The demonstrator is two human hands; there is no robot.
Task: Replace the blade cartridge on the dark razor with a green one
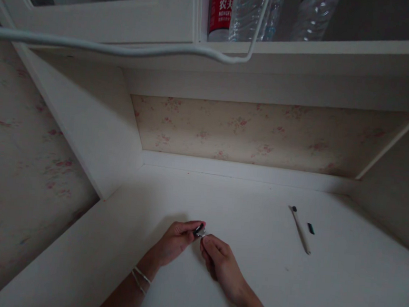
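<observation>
My left hand (175,241) pinches a small dark and silvery object (199,230) between thumb and fingertips, just above the white desk top (250,282). My right hand (218,258) meets it from the right, its fingertips touching the same small object. The object is too small and dim to tell exactly what it is. Thin bracelets circle my left wrist.
A white pen (301,230) with a dark tip lies to the right, a small dark cap (311,228) beside it. Above, a shelf (307,45) holds water bottles (251,9); a white cable (127,49) hangs across. Cabinet walls close in left and right.
</observation>
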